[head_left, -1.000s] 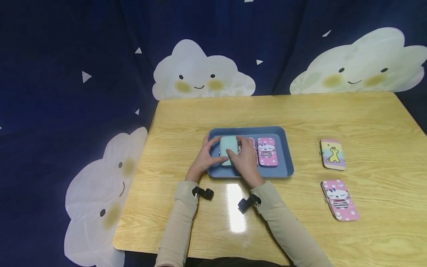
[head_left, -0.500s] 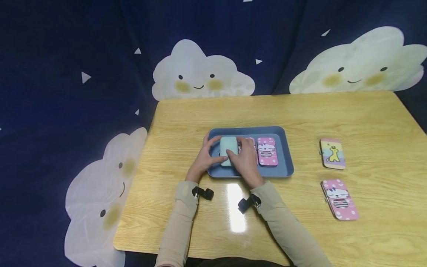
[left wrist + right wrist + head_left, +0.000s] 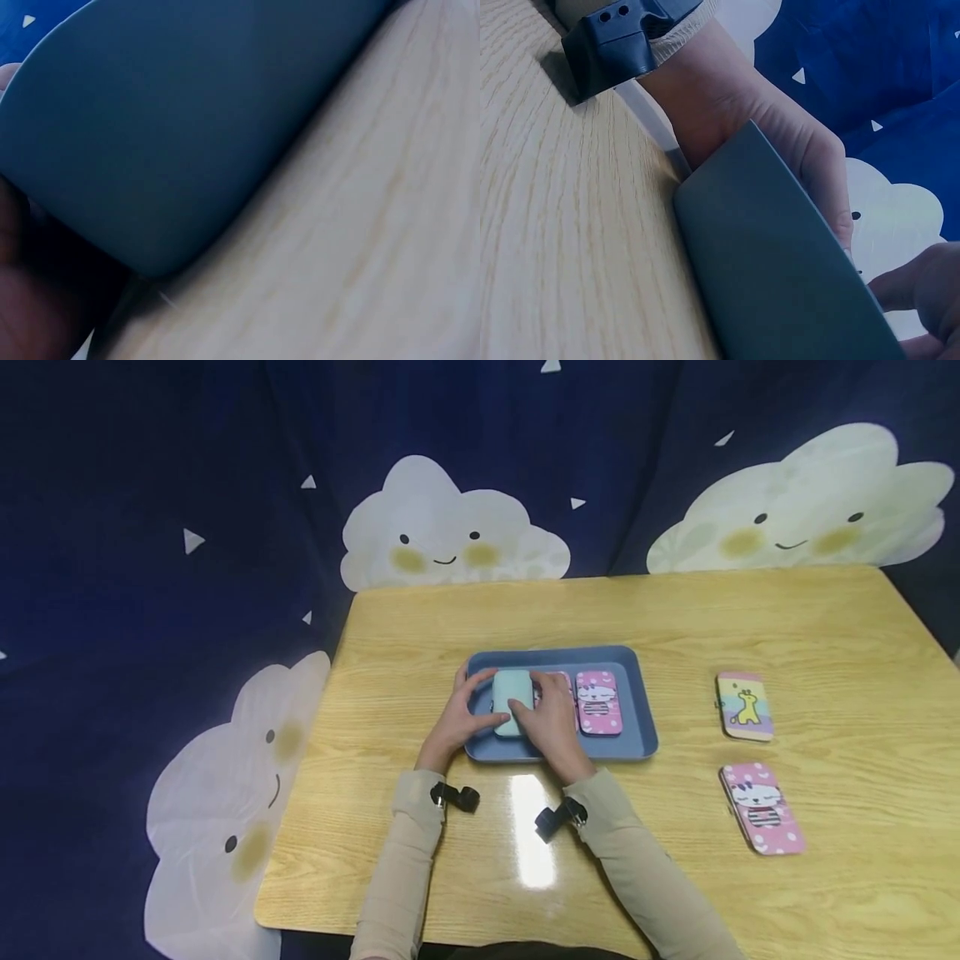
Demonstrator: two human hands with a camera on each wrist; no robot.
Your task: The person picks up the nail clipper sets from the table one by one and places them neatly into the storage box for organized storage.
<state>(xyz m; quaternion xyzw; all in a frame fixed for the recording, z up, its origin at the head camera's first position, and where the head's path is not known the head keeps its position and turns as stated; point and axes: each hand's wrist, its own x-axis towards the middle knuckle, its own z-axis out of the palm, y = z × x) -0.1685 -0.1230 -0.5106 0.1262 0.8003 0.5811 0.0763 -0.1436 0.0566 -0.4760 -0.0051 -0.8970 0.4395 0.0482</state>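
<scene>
A mint-green case [image 3: 513, 697], small, flat and round-cornered, is at the left end of a blue tray [image 3: 647, 739]. My left hand [image 3: 454, 720] grips its left side, thumb at the near corner and fingers at the far one. From the right, my right hand [image 3: 553, 720] holds the same case, its thumb lying over the top and its fingers at the far right corner. Partly hidden under the right hand is a pink tin [image 3: 564, 680]. Beside it lies another pink tin with a cat picture [image 3: 600, 703]. In both wrist views the tray wall [image 3: 187, 135] hides the case.
To the tray's right, a striped tin with a yellow giraffe [image 3: 745, 707] lies on the wooden table [image 3: 847, 652]. Nearer the front is a pink cat tin [image 3: 762, 810], slightly turned. A dark blue curtain with clouds [image 3: 457, 527] hangs behind the table and along its left.
</scene>
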